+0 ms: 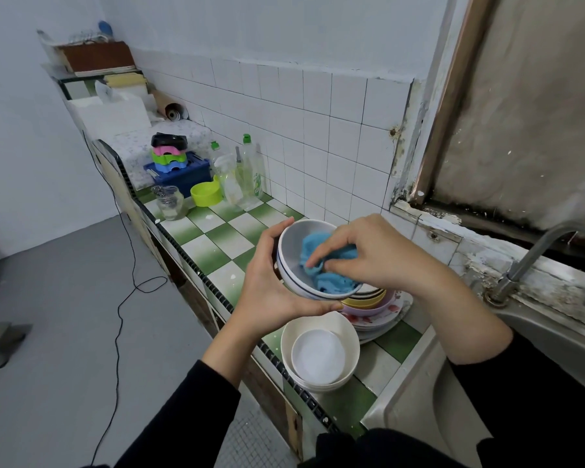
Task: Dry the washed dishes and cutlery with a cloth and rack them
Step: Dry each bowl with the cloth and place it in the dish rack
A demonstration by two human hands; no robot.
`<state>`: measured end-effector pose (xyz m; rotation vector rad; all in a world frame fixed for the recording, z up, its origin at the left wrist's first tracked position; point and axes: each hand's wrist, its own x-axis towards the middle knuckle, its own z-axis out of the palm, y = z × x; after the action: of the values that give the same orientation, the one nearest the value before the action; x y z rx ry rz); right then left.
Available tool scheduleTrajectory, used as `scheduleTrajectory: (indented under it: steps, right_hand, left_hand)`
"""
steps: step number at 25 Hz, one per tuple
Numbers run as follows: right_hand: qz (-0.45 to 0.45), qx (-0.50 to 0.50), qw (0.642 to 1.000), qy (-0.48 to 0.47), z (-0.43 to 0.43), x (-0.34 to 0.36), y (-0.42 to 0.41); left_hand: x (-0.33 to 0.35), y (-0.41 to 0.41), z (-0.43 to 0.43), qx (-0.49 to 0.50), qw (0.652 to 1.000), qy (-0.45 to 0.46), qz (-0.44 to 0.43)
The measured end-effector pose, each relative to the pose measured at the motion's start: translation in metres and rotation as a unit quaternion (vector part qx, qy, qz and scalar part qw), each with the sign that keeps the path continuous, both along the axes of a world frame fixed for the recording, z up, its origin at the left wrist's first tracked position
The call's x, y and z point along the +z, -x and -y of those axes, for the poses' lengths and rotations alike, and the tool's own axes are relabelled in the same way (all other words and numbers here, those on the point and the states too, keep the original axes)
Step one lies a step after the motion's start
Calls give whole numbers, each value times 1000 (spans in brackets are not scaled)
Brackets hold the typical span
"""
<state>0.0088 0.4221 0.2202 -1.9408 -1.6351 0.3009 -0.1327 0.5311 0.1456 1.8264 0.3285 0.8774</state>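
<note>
bowl (296, 265) gripped by left hand (271, 292), right hand (368, 255) pinching cloth (328, 265) inside.

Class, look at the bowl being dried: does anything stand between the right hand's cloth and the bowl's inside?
Nothing visible does. The right hand holds the cloth straight against the inside of the bowl; the left hand grips its rim and outside.
</note>
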Motion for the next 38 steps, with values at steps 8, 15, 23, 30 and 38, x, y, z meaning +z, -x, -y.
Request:
scheduleTrajectory:
  steps: [8,15,23,30,38]
  right_hand:
    - [-70,90,992,51,-1,-2,5]
    - [-24,-40,994,-97,-21,-13,3]
    - [77,19,994,70,-18,2,-10]
    - [-81,131,986,69,-11,4,-3]
    - [125,-15,992,-3,-25,-14,3]
  left_hand:
    - [-5,-1,-1,3,1000,-10,-11]
    - [-3,-11,2,13,1000,-2,-8]
    - [-6,-2,1,43,999,-4,-17]
    - [-5,-3,1,35,999,-6,-23]
    - [-1,-8,11,32,998,-21,-46]
